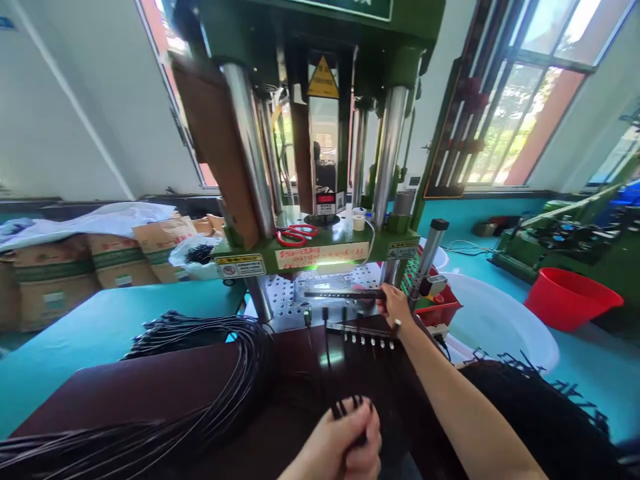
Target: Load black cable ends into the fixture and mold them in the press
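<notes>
My left hand [350,437] is closed low in front of me, with several black cables [356,402] poking out above its fingers. Reaching forward, my right hand [395,305] grips the right end of a long, narrow bar [340,293] under the press. Just below the bar, several cable plugs [326,313] stand near a strip with a row of shiny metal connector tips [369,341]. A perforated metal plate [281,297] lies beneath the press [320,257]. My palm hides what else the left hand contains.
A large bundle of black cables [255,357] curves over the dark table [165,380] at left. Red-handled scissors [297,233] rest on the press ledge. More black cables [535,407] are heaped at right, near a white tub [505,320] and red bucket [573,300].
</notes>
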A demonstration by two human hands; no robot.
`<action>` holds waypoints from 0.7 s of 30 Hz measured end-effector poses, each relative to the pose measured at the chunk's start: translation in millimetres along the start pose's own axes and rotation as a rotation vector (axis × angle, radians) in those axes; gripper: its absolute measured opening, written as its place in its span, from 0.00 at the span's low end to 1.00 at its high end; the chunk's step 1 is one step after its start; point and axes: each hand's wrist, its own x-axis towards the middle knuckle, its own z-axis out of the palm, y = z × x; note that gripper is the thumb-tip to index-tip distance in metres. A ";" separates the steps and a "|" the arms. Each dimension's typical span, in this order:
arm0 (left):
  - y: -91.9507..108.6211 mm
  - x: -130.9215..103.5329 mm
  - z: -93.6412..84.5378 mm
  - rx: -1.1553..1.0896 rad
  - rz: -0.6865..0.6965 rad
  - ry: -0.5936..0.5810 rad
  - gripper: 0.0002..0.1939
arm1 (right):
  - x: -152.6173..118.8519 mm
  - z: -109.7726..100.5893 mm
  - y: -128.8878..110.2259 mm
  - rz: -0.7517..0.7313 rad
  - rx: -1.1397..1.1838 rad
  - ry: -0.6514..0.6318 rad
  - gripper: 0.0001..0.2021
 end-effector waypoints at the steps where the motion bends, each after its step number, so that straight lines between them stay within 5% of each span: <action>1: -3.0 -5.5 -2.8 0.051 0.017 -0.021 0.15 | 0.0 -3.8 1.4 -0.002 -0.010 0.008 0.15; 3: 5.7 -20.9 -7.0 0.079 0.101 -0.059 0.17 | -0.3 -10.7 4.5 -0.011 -0.047 0.029 0.14; 6: 64.8 -60.2 -11.6 -0.040 0.441 -0.014 0.15 | -1.6 -23.2 9.9 -0.025 -0.127 0.032 0.12; 9: 154.6 -103.1 -32.8 -0.053 1.065 0.462 0.15 | -4.3 -40.0 15.5 -0.021 -0.231 0.010 0.12; 11: 203.8 -119.1 -63.9 0.011 1.273 1.012 0.16 | -6.2 -51.5 17.6 -0.014 -0.316 -0.039 0.13; 13: 230.7 -120.6 -103.6 -0.007 1.275 1.242 0.17 | -6.7 -61.2 17.6 -0.014 -0.429 -0.132 0.13; 16: 233.0 -106.2 -157.0 0.026 1.139 1.475 0.15 | -2.9 -69.7 15.5 -0.029 -0.672 -0.284 0.11; 21: 215.8 -98.5 -191.9 0.167 0.758 1.609 0.15 | 8.8 -67.6 15.0 -0.181 -1.188 -0.341 0.12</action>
